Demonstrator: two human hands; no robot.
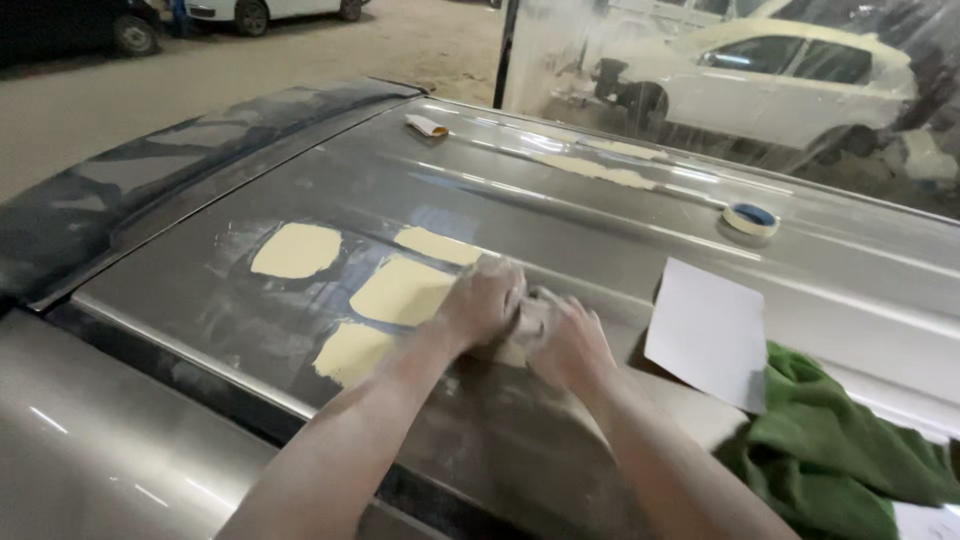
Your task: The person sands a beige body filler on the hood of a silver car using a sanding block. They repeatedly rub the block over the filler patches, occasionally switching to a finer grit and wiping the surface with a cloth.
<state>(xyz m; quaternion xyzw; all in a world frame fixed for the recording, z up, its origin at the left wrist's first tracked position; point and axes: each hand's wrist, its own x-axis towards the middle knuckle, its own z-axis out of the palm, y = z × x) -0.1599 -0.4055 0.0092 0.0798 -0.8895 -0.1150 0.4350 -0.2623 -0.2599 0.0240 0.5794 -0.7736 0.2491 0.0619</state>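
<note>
Four pale filler patches (pixel 400 288) on the grey car roof (pixel 620 215), matte and unpainted. Left hand (pixel 482 300) and right hand (pixel 565 338), both dusty, pressed together on the nearest patch, clenched over something hidden; cannot tell what. Dust haze surrounds patches: smoothing judged partway, more filler streaks (pixel 600 170) farther back. White sheet (pixel 710 335), green cloth (pixel 840 455), tape roll (pixel 750 218) alongside.
</note>
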